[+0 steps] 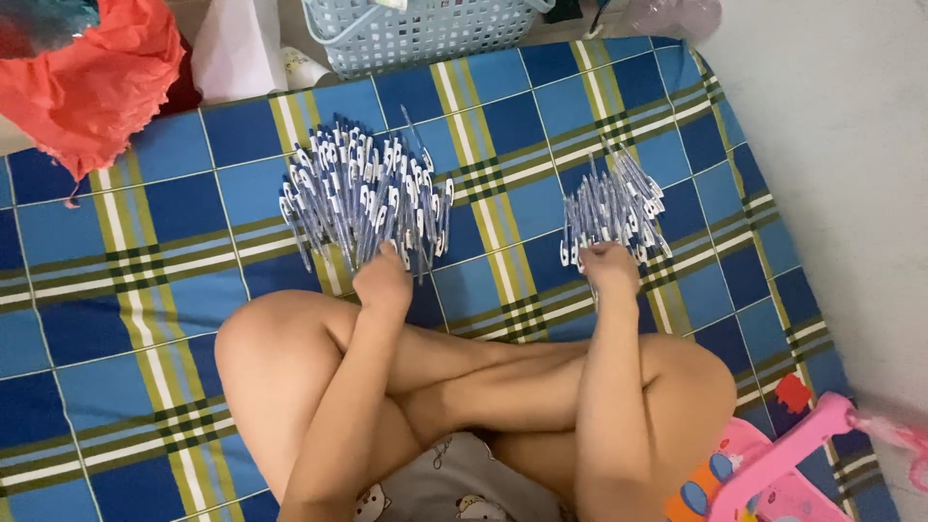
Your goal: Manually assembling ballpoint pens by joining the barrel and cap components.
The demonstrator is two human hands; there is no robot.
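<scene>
Both hands are reaching forward to two heaps of pens lying on a blue checked mat [145,251] spread over the floor. Seen from above and behind, the left hand [383,278] is resting with its grip curled loosely at the near edge of the large pile of pens [365,198]; whether the fingers are closing on any pen I cannot tell, since the back of the hand is hiding them. The right hand [609,266] is sitting against the near end of the small pile of pens [612,208], fingers bent down, and again the view is not showing if a pen is pinched or merely touched.

Each pile is fanning outward, clear barrels with white caps and blue parts pointing away from the person, who is sitting cross-legged. The two piles are lying well apart, with bare mat between them.

Pens like these are looking light, stiff and smooth, so they are likely rolling and sliding easily; taking one by the middle of the barrel between thumb and fingertip seems the surest hold.

Beyond the mat a pale blue plastic basket [416,29] is standing, an orange cloth [92,82] is lying at the far left, and a pink toy [764,469] is sitting near the right knee.
</scene>
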